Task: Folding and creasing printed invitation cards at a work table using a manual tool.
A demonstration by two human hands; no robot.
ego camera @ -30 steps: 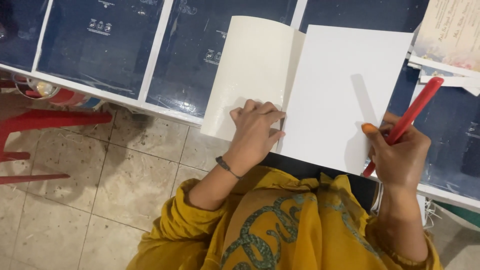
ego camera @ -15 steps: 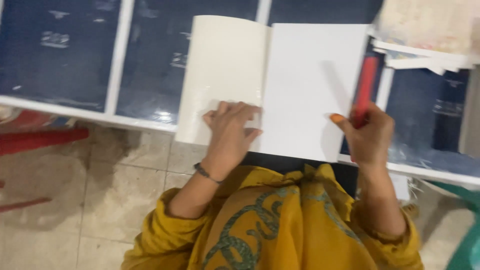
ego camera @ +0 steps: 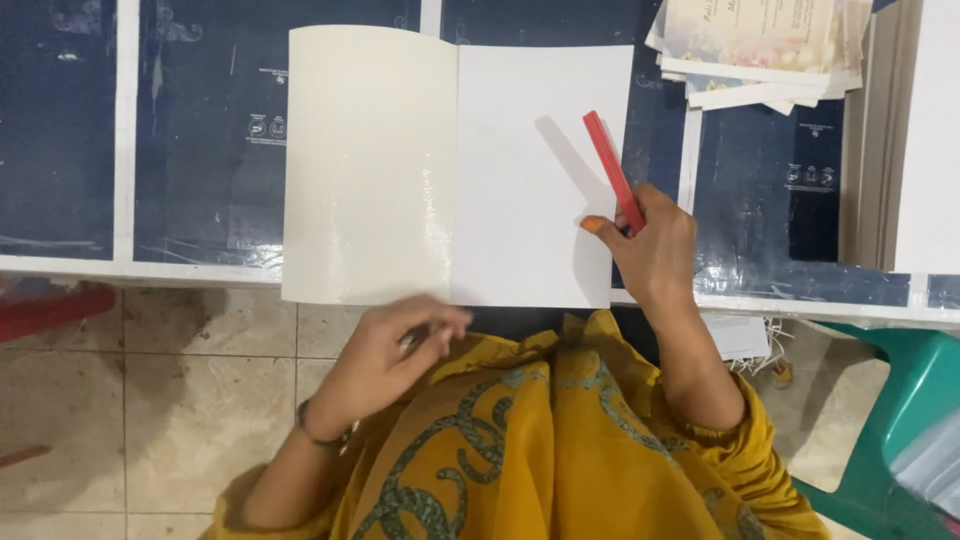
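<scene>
Card, folded open, lies on the worktop. Right hand grips a red stick on its right half; left hand hangs loosely curled, empty, below its edge.

Dark navy printed sheets with white borders and small white symbol marks are laid flat across the table top, left to right. A stack of pale printed cards, cream with a faint floral tint, is seen at the top right, resting on the navy sheets. No screens or signs are seen.
</scene>
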